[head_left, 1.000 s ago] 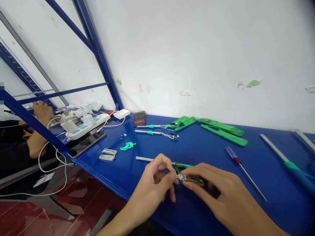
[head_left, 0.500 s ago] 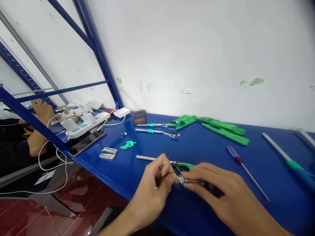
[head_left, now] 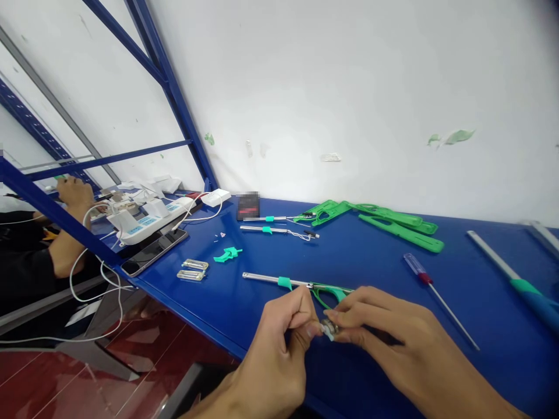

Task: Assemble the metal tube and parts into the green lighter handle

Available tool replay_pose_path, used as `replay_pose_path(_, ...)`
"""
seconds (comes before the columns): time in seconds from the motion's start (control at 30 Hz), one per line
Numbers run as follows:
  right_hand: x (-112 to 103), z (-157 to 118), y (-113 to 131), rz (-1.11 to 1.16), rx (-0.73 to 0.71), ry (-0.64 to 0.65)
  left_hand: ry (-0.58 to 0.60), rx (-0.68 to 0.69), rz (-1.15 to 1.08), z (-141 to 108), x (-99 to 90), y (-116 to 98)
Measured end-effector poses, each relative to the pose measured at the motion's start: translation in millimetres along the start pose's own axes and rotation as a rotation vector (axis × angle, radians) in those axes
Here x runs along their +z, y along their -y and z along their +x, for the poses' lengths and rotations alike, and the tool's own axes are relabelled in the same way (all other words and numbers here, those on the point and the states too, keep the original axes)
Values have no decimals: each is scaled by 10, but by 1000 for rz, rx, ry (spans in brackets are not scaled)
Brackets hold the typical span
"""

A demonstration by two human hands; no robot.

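My right hand grips a small clear lighter fuel tank between thumb and fingers. With fingertips closed, my left hand pinches at the tank's pale end; exactly what lies between them is too small to make out. Just beyond my hands lies an open green long-nosed lighter with a metal tube and a turquoise trigger. Two similar clear fuel tanks rest to the left, near loose turquoise triggers.
Lighter tubes with wires and green casing halves lie toward the wall. A screwdriver and a turquoise-blue lighter are at right. Left are a phone, a power strip, a blue frame post and another person's hand.
The fuel tank has turned in my right hand, its long body now mostly hidden and its pale end tipped down. My left hand has shifted slightly right, uncovering the turquoise trigger behind it.
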State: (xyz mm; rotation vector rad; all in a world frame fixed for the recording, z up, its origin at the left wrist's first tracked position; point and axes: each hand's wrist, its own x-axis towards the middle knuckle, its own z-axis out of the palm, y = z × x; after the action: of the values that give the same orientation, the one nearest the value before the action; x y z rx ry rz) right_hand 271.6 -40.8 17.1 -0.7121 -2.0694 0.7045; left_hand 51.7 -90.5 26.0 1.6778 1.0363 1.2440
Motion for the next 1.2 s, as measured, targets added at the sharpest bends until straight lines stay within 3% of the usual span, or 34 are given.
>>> replay_pose_path(0.57, 0, -61, -57, -25, -20, -3, 61, 130, 166, -25, -2, 8)
replay_pose_path(0.97, 27, -15, -49, -94, -90, -39, 32, 183, 167, 34, 16, 84)
replay_pose_path(1.2, 8, 40, -130, -102, -83, -29, -32, 54, 99, 38, 45, 27)
